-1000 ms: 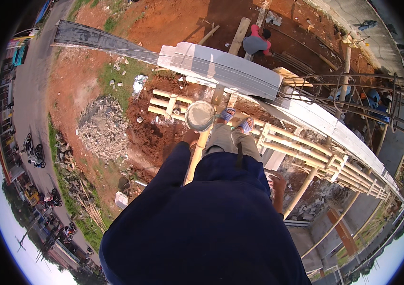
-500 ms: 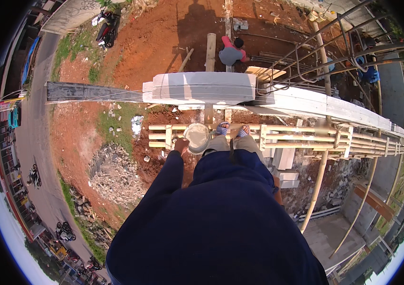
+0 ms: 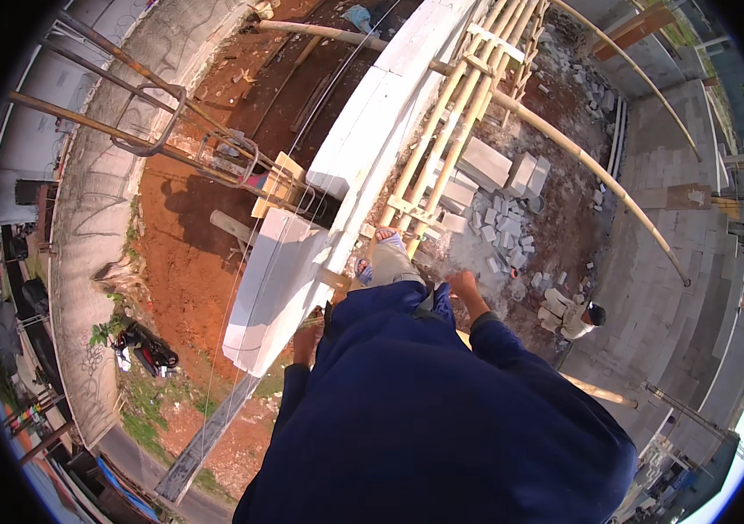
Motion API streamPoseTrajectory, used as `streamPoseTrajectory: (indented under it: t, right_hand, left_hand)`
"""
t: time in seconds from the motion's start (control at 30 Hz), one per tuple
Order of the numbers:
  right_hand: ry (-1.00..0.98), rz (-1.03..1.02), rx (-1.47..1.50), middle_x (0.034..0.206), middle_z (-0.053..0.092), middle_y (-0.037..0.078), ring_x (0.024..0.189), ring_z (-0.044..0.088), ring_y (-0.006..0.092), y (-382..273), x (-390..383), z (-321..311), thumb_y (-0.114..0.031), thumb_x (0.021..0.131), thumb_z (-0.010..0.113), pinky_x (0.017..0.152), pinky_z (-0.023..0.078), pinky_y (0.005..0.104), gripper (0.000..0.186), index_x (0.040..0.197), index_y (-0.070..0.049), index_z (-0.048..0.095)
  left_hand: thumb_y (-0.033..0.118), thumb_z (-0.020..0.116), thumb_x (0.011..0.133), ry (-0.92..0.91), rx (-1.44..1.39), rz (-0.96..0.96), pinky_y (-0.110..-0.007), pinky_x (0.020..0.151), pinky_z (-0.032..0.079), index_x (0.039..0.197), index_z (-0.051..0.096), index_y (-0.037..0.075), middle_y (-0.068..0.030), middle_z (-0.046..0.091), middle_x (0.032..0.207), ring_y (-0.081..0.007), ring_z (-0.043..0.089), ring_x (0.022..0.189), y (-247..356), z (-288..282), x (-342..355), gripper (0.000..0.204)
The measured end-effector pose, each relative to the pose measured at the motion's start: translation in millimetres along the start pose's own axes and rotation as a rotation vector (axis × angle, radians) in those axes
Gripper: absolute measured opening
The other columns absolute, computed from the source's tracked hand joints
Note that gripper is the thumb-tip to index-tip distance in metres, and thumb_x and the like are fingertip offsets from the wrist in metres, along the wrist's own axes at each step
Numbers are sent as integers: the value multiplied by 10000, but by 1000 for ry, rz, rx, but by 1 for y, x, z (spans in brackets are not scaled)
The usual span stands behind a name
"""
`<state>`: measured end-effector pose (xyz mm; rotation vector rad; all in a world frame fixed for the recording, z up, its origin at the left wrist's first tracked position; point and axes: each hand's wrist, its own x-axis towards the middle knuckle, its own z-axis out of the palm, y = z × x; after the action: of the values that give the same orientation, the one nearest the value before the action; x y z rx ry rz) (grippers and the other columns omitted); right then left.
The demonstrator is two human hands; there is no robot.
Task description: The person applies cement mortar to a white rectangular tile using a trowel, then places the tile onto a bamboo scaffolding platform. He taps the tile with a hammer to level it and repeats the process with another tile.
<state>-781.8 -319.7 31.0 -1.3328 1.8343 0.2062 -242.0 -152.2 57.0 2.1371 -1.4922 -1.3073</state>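
I am looking straight down from high on a white block wall (image 3: 277,278) that runs up toward the top of the view. My dark blue clothing fills the lower middle. My sandalled foot (image 3: 387,255) rests on the wall's top beside a bamboo scaffold frame (image 3: 447,140). My left hand (image 3: 308,337) hangs by my side next to the wall's edge, its fingers partly hidden by my sleeve. My right hand (image 3: 463,283) hangs out over the drop with its fingers loose and nothing in it.
Far below on the right, a person in light clothes (image 3: 569,314) crouches near a pile of grey blocks (image 3: 496,203). Long bamboo poles (image 3: 601,171) lean across the drop. Rusty rebar cages (image 3: 181,131) stand left of the wall over red soil. A motorcycle (image 3: 141,346) is parked below left.
The view has swung round, so the wall now runs up and away instead of across. The pale round thing seen by my left hand earlier is out of sight.
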Motion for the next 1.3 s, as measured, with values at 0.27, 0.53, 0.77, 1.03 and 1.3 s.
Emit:
streamPoseTrajectory:
  t: [0.27, 0.53, 0.77, 1.03, 1.3]
  right_hand:
    - [-199, -29, 368, 937, 806, 143, 736, 777, 260, 19, -71, 167, -149, 964, 735, 613, 643, 421, 205, 1114, -28, 803]
    - [-155, -99, -299, 933, 809, 161, 950, 804, 303, 24, -103, 198, -253, 941, 672, 840, 641, 428, 247, 958, -63, 829]
    - [134, 410, 581, 823, 775, 137, 706, 746, 206, 19, -113, 151, -51, 903, 716, 621, 609, 374, 118, 981, 9, 779]
    - [108, 377, 184, 772, 761, 162, 742, 762, 296, 111, -112, 181, -240, 931, 705, 714, 596, 437, 250, 877, -9, 785]
    - [278, 792, 1113, 941, 756, 79, 753, 756, 237, 93, 26, 156, -337, 1026, 675, 630, 578, 426, 367, 1245, -44, 703]
  left_hand:
    - [106, 669, 851, -101, 148, -92, -373, 914, 598, 1026, 826, 16, -178, 809, 1022, -332, 777, 962, -22, -101, -34, 251]
    - [59, 682, 936, -273, -199, -480, -362, 703, 658, 1240, 720, -53, -146, 764, 973, -233, 754, 755, 48, -142, 1, 326]
    - [289, 751, 992, -290, -116, -378, -320, 645, 578, 912, 770, -35, -112, 745, 789, -178, 704, 664, 43, -146, 51, 334]
    - [150, 730, 972, -218, -14, 176, -384, 823, 579, 1101, 689, 8, -136, 754, 978, -241, 739, 878, 191, -115, 90, 196]
    - [229, 681, 1005, -443, 106, 11, -403, 934, 574, 1213, 707, 17, -173, 768, 1133, -299, 754, 1012, 131, -44, 120, 299]
